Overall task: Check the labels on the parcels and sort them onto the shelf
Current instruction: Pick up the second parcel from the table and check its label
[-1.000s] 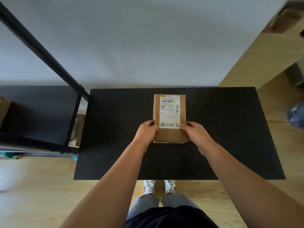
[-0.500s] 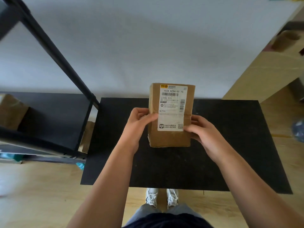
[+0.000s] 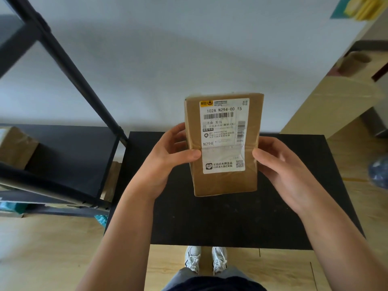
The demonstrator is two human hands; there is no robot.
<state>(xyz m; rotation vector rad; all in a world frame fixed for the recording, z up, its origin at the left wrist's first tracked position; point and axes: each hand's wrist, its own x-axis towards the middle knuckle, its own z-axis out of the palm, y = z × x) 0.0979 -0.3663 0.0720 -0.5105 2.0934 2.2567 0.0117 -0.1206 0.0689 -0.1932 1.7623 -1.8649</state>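
Note:
A brown cardboard parcel (image 3: 225, 183) is held up above the black table (image 3: 231, 223), tilted so its face points at the camera. Its white shipping label (image 3: 223, 135) reads "102A N294-00 15" and "N294". My left hand (image 3: 165, 158) grips the parcel's left edge, thumb across the front. My right hand (image 3: 281, 164) holds the right edge. The black metal shelf (image 3: 69, 156) stands to the left of the table.
Another brown parcel (image 3: 16, 147) sits on the shelf at the far left, and a parcel (image 3: 111, 181) shows on a lower level beside the shelf post. A wooden cabinet (image 3: 336, 101) stands at the right. My shoes (image 3: 205, 259) are below the table's front edge.
Both hands have lifted the parcel off the table and brought it up closer to the camera, tilting its label into view. The view has also shifted a little.

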